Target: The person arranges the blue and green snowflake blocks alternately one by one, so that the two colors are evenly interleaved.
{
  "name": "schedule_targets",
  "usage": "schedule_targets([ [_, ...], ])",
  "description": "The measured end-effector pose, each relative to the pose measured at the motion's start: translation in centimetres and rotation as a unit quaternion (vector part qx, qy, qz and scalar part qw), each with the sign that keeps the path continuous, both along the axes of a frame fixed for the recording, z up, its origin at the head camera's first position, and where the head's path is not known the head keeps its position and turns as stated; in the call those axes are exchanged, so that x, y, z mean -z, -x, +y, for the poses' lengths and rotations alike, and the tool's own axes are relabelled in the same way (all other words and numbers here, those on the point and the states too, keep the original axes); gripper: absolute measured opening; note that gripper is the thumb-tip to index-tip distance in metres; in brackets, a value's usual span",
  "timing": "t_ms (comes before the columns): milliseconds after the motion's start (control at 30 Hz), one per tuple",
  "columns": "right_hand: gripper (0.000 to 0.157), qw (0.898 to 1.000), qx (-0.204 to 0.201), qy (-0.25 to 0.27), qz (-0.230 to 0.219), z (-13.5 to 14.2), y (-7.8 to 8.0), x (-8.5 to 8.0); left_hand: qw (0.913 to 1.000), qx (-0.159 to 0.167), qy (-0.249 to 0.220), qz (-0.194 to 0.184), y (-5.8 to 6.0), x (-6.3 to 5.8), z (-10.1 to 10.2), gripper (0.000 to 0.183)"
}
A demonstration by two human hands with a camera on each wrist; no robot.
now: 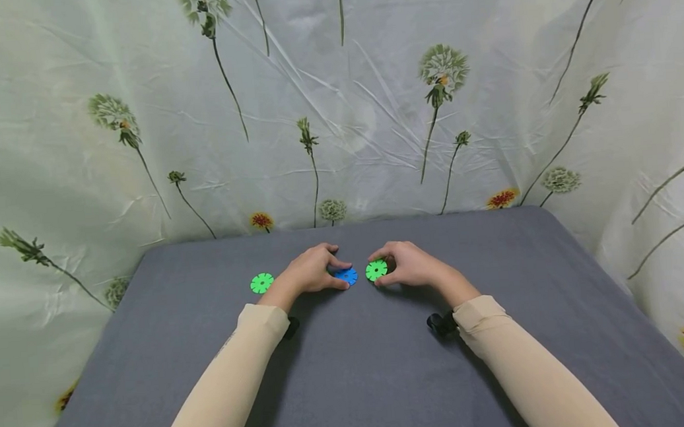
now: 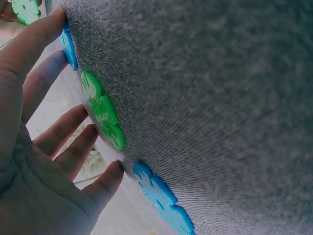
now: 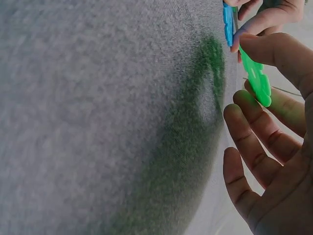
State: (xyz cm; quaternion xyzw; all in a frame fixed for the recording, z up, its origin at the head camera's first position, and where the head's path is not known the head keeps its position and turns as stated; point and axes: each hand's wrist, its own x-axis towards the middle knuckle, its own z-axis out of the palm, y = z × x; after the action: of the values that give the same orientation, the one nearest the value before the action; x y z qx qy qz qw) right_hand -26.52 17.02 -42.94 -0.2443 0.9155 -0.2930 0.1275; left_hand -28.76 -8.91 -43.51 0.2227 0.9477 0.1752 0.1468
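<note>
My left hand (image 1: 313, 270) has thumb and a fingertip at opposite edges of a blue notched plastic disc (image 1: 349, 276), low at the grey cloth. To its right, my right hand (image 1: 412, 263) pinches a green notched disc (image 1: 376, 270) between thumb and fingers. In the right wrist view that green disc (image 3: 256, 78) is tilted above the cloth, its other fingers (image 3: 252, 129) spread below. Another green disc (image 1: 261, 283) lies left of the left hand. The left wrist view shows a green disc (image 2: 102, 110) and a second blue disc (image 2: 161, 198) flat on the cloth near the fingers.
A grey cloth (image 1: 365, 370) covers the table. Behind it hangs a pale curtain (image 1: 359, 119) printed with dandelions, which also runs along both sides. Dark wrist-worn devices (image 1: 442, 324) sit beneath the cuffs of the beige sleeves (image 1: 531, 365).
</note>
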Motion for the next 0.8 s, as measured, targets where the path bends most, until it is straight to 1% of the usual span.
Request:
schedule_targets([
  [167,0.051,1.0,-0.003,-0.006,-0.008,-0.36,0.41,0.06,1.0,-0.001,-0.004,-0.002,0.08,-0.06,0.05,0.053],
  [467,0.052,1.0,-0.011,-0.021,-0.002,-0.76,0.61,0.25,1.0,0.0,-0.004,-0.006,0.12,-0.05,0.03,0.052],
  [800,0.053,1.0,-0.002,-0.02,-0.012,-0.81,0.67,0.53,0.9999,0.002,-0.007,-0.011,0.17,0.06,-0.08,0.053],
])
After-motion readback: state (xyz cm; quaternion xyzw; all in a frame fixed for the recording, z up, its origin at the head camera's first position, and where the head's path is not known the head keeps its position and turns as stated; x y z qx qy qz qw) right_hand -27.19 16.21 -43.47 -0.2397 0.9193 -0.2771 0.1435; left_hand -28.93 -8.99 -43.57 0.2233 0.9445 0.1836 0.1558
